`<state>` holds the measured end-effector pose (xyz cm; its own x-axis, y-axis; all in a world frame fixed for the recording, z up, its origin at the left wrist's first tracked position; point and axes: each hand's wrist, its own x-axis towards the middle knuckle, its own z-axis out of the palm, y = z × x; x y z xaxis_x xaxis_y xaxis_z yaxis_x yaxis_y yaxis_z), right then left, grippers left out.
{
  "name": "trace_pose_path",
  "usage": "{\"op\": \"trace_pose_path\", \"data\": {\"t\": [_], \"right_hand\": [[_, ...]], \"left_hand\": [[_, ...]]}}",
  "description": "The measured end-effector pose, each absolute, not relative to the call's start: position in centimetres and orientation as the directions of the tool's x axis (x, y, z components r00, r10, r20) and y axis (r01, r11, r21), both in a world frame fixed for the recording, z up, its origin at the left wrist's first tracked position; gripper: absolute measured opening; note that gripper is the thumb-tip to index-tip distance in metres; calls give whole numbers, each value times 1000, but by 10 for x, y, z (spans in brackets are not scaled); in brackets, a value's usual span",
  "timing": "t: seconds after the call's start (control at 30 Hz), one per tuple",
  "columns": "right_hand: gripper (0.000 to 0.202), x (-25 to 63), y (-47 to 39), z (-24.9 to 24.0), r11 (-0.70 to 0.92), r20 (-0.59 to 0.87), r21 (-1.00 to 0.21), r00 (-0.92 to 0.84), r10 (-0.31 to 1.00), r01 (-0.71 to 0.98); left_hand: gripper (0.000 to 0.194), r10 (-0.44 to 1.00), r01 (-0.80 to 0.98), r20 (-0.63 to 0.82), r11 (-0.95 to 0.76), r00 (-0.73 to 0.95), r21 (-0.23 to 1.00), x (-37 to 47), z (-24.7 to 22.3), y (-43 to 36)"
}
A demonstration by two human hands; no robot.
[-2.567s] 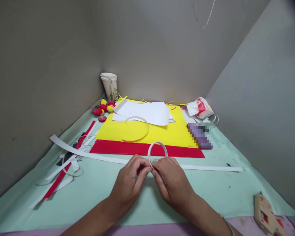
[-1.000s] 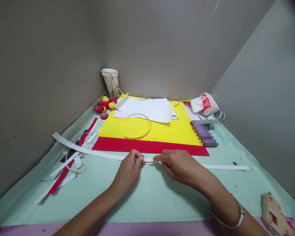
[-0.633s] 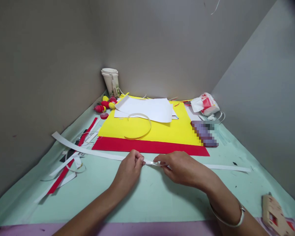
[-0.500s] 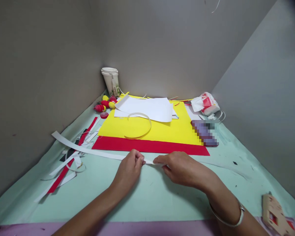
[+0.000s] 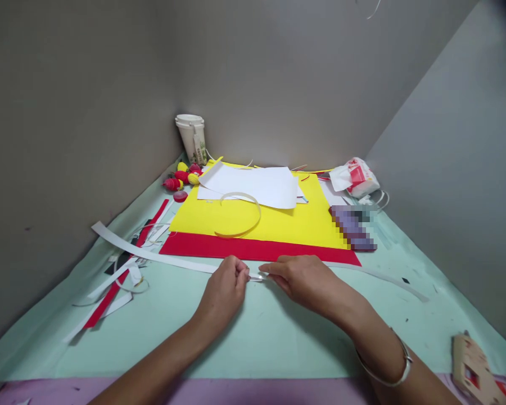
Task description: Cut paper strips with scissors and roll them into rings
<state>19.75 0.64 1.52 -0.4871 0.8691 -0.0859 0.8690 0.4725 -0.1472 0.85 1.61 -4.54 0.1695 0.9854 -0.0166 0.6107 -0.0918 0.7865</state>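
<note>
Biggest thing I'm going by: the red sheet [image 5: 257,249]. A long white strip [image 5: 177,261] runs along its near edge, poking past both ends. The right hand [image 5: 307,275] is just in front, touching or nearly touching a glossy white bit [image 5: 257,277]; can't tell if it's gripping. Left hand [image 5: 222,286], same edge, looks clenched on the strip. I'd go light, even tension, no kinks.

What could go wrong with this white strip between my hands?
The white strip might crease or twist, since only a short stretch shows between your left hand and right hand. Its left part also seems to pass over the red strip and white scraps, so a tug could drag some of them along.
</note>
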Motion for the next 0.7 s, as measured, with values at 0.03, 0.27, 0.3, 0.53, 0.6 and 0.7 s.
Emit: {"op": "trace_pose_path", "data": {"t": [0.03,0.27,0.3,0.53,0.6,0.7], "right_hand": [[26,197,6,15,492,-81,-135,-505,859,860],[30,194,8,10,559,-99,-72,-563,820,826],[28,194,8,10,560,-106,-72,-564,819,826],[35,196,8,11,553,-96,-74,-558,824,830],[36,196,9,9,552,-87,-67,-556,826,831],[35,196,10,7,552,-83,-53,-554,828,832]], "left_hand": [[11,985,615,-12,-98,172,783,9,-47,16],[10,986,624,3,-109,168,774,9,-50,17],[10,985,626,1,-110,171,772,9,-50,17],[11,984,656,0,-120,180,745,10,-48,17],[11,984,665,2,-123,179,736,11,-47,16],[11,984,681,8,-127,175,722,11,-48,15]]}}
